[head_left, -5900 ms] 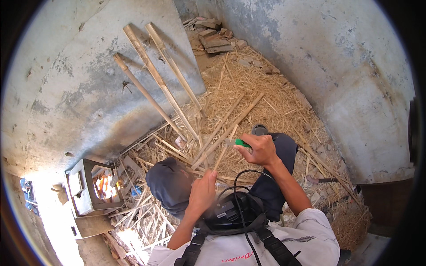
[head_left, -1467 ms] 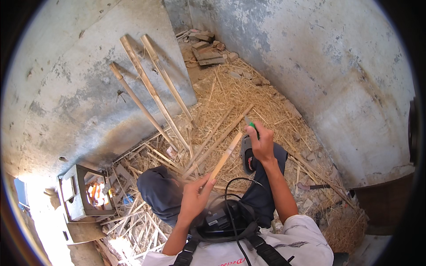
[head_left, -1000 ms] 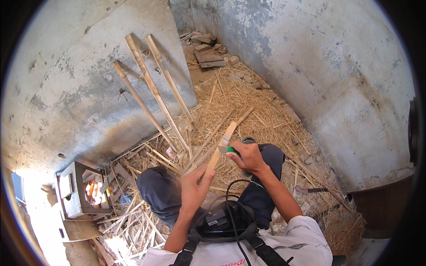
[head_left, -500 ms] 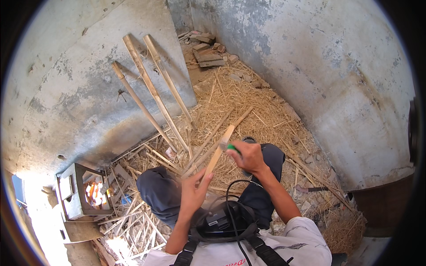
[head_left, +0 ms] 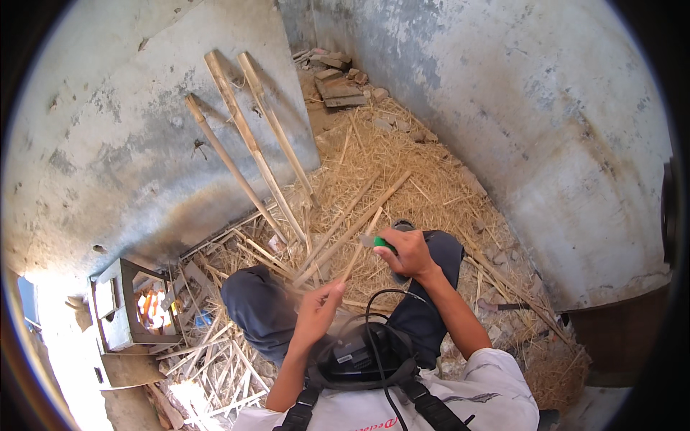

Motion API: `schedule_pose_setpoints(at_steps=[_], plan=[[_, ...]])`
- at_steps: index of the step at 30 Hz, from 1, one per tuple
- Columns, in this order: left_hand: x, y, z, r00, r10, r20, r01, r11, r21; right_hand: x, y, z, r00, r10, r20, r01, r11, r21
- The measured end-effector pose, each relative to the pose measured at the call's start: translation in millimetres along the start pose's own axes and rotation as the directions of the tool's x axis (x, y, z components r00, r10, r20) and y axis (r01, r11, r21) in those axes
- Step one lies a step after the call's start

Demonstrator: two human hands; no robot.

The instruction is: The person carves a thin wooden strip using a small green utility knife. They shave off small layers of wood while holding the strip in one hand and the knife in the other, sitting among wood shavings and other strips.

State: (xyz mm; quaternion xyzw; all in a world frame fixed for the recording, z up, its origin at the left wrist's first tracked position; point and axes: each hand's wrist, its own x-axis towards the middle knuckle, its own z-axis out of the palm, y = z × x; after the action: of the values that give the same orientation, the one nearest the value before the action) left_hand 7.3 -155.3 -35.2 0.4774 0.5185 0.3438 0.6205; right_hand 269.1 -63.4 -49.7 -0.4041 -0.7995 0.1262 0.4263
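My left hand (head_left: 320, 307) is closed on the lower end of a slim, pale bamboo strip (head_left: 351, 261), which slants up between my knees. My right hand (head_left: 407, 251) grips a green-handled knife (head_left: 382, 244), thumb along the handle. Its metal blade points left across the upper part of the strip; whether it touches cannot be told. My bent legs in dark trousers (head_left: 255, 305) are either side of the strip, and a black pouch with a cable (head_left: 359, 352) sits at my waist.
Three long bamboo poles (head_left: 248, 140) lean on the left wall (head_left: 100, 158). Straw and split sticks (head_left: 402, 158) cover the floor. Broken slabs (head_left: 334, 90) lie in the far corner. A metal box (head_left: 118, 305) with an orange glow stands at left, a dark-handled tool (head_left: 512, 307) at right.
The strip has turned narrower side toward me. My right hand came down and left onto it from a higher position, then shifted slightly right with the knife. My left hand keeps hold.
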Motion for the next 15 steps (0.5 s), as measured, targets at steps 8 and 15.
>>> schedule_pose_setpoints(at_steps=[8,15], plan=[[9.5,8.7,4.7,0.999,0.039,0.016,-0.04,0.997,0.067,-0.7,-5.9,7.8,0.997,-0.05,0.058,0.051,0.998,-0.023],[15.7,-1.3,7.4,0.996,0.084,-0.015,-0.081,0.986,0.148,0.6,-7.5,8.2,1.0,-0.014,0.026,0.017,0.994,-0.109]])
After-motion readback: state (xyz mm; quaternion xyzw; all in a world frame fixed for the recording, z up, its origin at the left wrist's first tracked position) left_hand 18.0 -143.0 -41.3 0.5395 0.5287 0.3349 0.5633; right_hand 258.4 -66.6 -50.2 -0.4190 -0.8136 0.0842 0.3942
